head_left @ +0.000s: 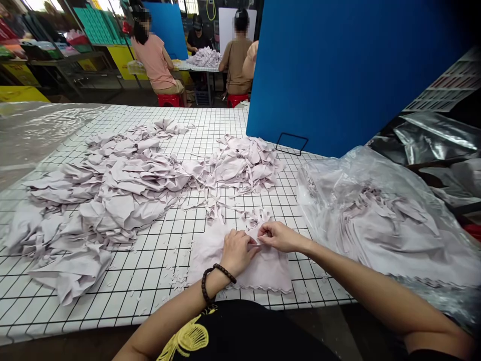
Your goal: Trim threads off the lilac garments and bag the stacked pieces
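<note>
A pale lilac cloth garment (pixel 268 273) lies flat in front of me, its scalloped hem towards me and bunched strips at its far end. My left hand (pixel 237 250), with a dark beaded bracelet at the wrist, rests on the garment and pinches its fabric near the middle. Close beside it, my right hand (pixel 277 236) is closed in a pinch at the same part of the cloth. The exact bit between the fingertips is too small to make out. Small pale scraps (pixel 176 271) are scattered left of the garment.
A large crumpled heap of lilac cloth (pixel 124 175) covers the table's left; a smaller heap (pixel 244 163) lies ahead. On the right, stacked garments (pixel 391 230) sit in a clear plastic bag (pixel 319 185). A blue board (pixel 323 75) stands behind. People (pixel 160 60) sit at another table.
</note>
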`<state>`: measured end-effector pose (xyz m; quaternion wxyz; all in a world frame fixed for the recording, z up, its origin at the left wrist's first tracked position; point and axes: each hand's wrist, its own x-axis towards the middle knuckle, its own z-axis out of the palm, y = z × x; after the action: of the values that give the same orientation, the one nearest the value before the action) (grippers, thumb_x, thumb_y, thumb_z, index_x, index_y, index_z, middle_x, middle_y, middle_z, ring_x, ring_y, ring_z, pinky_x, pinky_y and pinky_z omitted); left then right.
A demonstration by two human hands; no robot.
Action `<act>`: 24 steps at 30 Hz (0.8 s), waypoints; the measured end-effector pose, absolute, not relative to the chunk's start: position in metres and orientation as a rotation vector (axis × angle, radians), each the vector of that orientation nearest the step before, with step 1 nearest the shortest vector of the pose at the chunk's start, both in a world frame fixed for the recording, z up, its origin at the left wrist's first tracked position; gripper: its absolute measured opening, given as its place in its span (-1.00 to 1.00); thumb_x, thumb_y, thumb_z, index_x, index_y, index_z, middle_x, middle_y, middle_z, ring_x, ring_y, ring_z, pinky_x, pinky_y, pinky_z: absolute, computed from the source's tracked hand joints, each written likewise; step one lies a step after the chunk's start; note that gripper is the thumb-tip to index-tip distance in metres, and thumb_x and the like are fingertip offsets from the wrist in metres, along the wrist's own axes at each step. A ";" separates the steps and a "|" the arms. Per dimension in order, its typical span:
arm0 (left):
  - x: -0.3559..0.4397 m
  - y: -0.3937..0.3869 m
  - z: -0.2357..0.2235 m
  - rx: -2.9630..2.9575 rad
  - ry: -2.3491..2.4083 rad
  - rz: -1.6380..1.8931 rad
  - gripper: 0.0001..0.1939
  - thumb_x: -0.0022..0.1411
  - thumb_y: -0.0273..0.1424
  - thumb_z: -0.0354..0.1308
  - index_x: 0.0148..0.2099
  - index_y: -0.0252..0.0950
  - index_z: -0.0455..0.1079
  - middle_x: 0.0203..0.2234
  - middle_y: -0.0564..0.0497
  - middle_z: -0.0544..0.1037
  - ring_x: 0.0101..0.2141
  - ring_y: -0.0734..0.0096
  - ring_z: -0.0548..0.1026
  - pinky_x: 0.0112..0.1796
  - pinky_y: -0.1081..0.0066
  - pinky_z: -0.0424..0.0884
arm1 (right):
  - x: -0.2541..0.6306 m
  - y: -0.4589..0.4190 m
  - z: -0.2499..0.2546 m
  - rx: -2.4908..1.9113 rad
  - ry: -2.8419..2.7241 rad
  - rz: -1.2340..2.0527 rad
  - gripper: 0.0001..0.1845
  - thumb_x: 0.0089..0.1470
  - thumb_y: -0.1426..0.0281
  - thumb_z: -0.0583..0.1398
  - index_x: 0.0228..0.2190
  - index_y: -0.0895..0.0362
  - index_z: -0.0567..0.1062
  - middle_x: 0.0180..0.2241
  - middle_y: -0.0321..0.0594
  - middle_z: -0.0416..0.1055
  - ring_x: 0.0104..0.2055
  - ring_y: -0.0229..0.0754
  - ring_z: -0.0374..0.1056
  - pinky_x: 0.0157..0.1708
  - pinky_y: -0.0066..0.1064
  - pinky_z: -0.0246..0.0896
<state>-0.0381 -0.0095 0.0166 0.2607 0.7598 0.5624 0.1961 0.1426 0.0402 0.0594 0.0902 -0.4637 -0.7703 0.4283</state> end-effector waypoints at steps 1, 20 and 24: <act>-0.038 -0.009 0.016 2.053 1.516 0.537 -0.79 0.12 -0.19 0.21 -0.30 -0.22 0.48 -0.34 -0.06 0.48 -0.20 0.14 0.31 -0.22 0.24 0.14 | 0.141 0.039 0.059 -1.365 -2.283 1.312 -0.85 0.01 0.40 0.11 -0.44 0.15 0.48 -0.46 -0.27 0.45 -0.43 -0.26 0.34 -0.45 -0.49 0.16; -0.039 -0.007 0.014 2.038 1.537 0.497 -0.72 0.16 -0.11 0.14 -0.30 -0.18 0.54 -0.37 -0.05 0.49 -0.22 0.19 0.30 -0.24 0.26 0.13 | 0.127 0.042 0.066 -1.347 -2.504 1.205 -0.91 -0.07 0.42 0.17 -0.50 0.17 0.48 -0.48 -0.27 0.46 -0.43 -0.27 0.33 -0.47 -0.50 0.12; -0.039 -0.007 0.016 2.049 1.538 0.487 -0.71 0.19 -0.14 0.10 -0.32 -0.19 0.54 -0.38 -0.05 0.49 -0.23 0.19 0.30 -0.25 0.26 0.13 | 0.124 0.043 0.067 -1.353 -2.516 1.201 -0.90 -0.06 0.42 0.16 -0.51 0.16 0.48 -0.48 -0.27 0.46 -0.44 -0.27 0.33 -0.48 -0.51 0.12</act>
<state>-0.0390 -0.0068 0.0156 0.2638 0.7578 0.5688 0.1803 0.1243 0.0427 0.0671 0.0210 -0.4365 -0.8117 0.3875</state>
